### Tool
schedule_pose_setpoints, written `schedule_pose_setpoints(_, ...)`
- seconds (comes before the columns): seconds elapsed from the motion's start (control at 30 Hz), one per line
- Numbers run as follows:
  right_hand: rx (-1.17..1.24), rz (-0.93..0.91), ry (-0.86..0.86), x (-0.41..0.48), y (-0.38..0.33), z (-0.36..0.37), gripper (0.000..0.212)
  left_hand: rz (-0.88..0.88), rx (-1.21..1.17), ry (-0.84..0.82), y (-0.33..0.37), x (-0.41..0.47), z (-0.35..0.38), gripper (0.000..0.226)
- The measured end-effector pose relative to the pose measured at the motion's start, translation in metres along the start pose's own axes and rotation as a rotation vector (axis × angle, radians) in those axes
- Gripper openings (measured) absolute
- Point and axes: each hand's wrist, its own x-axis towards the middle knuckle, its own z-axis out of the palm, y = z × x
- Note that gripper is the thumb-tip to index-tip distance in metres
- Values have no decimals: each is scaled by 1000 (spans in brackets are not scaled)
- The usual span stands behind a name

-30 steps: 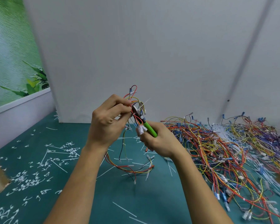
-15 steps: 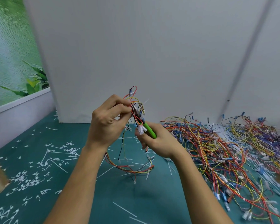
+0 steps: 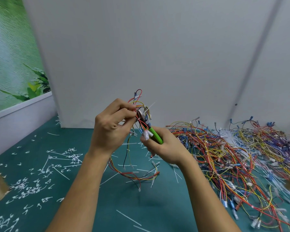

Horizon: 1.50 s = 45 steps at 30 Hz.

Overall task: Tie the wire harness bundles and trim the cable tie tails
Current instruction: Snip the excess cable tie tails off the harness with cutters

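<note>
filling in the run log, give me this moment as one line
left hand: holds wire bundle raised | right hand: grips green-handled cutters at bundle | tie tail: sticks out, uncut | step: trimming

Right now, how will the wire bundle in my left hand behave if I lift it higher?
Probably floppy: the wire bundle sags in loose loops below the left hand. Likely light, since pinched fingers alone hold it up. Its dangling ends could snag.

Bare left forearm [image 3: 84,190], bare right forearm [image 3: 204,190], bare left hand [image 3: 110,131], bare right hand [image 3: 166,148], knuckles visible
</note>
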Motion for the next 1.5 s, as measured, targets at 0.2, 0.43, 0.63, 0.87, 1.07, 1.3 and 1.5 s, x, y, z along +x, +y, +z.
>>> schedule_pose_setpoints(0.2,-24,-18,28,1,2,4,35,-9,7,5,1,0,0,6)
schedule_pose_setpoints(0.43,12,0,36,2,4,3,38,-7,-6,10,-1,-1,1,6)
schedule_pose_setpoints(0.63,-22,-21,18,1,2,3,28,-4,-11,3,-4,-1,2,6)
schedule_pose_setpoints(0.87,-5,-5,50,3,4,3,33,-9,-10,27,-1,0,2,7)
schedule_pose_setpoints(1.07,-7,-15,29,2,4,3,31,-10,-1,11,0,0,0,6)
schedule_pose_setpoints(1.3,0,-3,44,2,4,4,31,-9,3,6,0,0,0,5)
schedule_pose_setpoints(1.5,-7,0,61,3,3,3,33,-14,5,6,1,0,0,6)
